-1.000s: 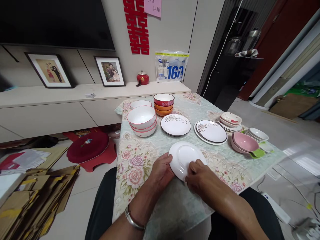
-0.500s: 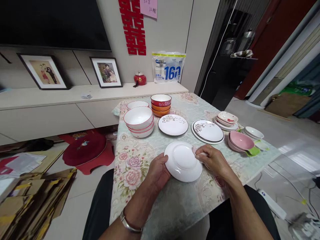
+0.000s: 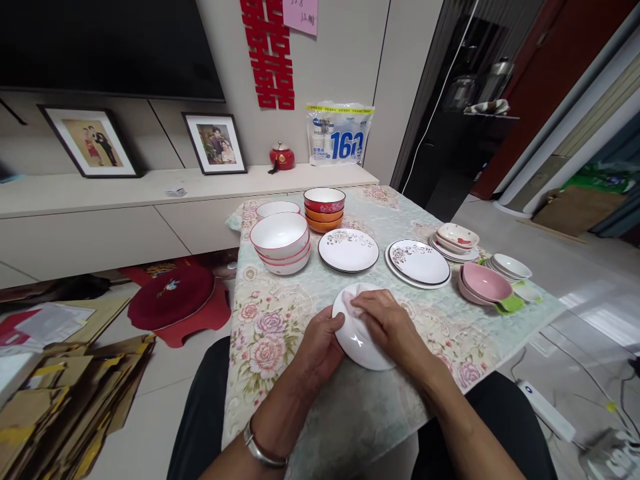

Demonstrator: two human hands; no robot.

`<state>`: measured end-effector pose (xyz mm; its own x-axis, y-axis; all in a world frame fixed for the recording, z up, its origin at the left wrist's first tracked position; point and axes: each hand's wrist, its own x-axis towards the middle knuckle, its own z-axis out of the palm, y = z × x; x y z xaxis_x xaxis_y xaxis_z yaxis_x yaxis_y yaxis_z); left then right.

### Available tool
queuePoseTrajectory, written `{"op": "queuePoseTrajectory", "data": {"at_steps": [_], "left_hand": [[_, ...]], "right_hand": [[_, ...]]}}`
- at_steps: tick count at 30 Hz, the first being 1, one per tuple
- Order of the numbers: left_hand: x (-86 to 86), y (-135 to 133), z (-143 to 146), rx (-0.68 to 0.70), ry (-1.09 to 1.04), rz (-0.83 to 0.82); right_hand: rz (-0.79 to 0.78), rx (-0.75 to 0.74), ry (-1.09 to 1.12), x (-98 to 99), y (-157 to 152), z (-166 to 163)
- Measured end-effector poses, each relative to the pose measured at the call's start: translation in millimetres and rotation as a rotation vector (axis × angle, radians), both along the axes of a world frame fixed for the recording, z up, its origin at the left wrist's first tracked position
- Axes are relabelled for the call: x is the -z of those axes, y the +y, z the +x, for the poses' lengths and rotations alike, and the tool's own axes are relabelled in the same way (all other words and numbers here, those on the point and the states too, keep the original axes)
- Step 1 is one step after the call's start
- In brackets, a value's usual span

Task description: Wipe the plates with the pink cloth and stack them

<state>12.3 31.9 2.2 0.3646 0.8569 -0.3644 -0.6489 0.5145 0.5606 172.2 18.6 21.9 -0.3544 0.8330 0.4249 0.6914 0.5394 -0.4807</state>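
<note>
A white plate point(image 3: 361, 343), its underside up, is tilted above the front of the table. My left hand point(image 3: 320, 340) grips its left edge, thumb on top and fingers beneath. Pressed to the plate's upper part is a pale pink cloth point(image 3: 351, 303), pinched under the fingers of my right hand point(image 3: 387, 320). Part of the cloth is hidden by that hand. Just beyond the held plate lie a floral plate point(image 3: 349, 250) and, to its right, another floral plate point(image 3: 419, 261) on top of a white one.
White red-rimmed bowls point(image 3: 280, 237) and a stack of red and orange bowls point(image 3: 324, 208) stand at the back left. Pink bowls point(image 3: 485, 283), small white bowls point(image 3: 510, 265) and heart-patterned dishes point(image 3: 457, 236) line the right side. A red stool point(image 3: 175, 300) is left of the table.
My right hand has moved left with the cloth, from the plate's right edge to its upper middle. My left hand still holds the plate, with little shift.
</note>
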Motion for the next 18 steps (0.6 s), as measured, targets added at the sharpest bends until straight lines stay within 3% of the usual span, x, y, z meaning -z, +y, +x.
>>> {"op": "queuePoseTrajectory", "data": {"at_steps": [3, 6, 10, 14, 18], "left_hand": [[1.1, 0, 0, -0.023, 0.006, -0.028], [2.3, 1, 1, -0.035, 0.009, -0.013], [2.5, 0, 0, 0.007, -0.019, 0.046], [1.8, -3, 1, 0.07, -0.078, 0.105], [2.1, -5, 2, 0.103, -0.094, 0.126]], "right_hand": [[0.032, 0.186, -0.107, 4.3, 4, 16], [-0.03, 0.306, -0.288, -3.5, -7, 21], [-0.06, 0.14, -0.214, -12.7, -19, 10], [0.164, -0.037, -0.055, -5.2, -8, -5], [0.233, 0.062, -0.078, 1.1, 8, -2]]}}
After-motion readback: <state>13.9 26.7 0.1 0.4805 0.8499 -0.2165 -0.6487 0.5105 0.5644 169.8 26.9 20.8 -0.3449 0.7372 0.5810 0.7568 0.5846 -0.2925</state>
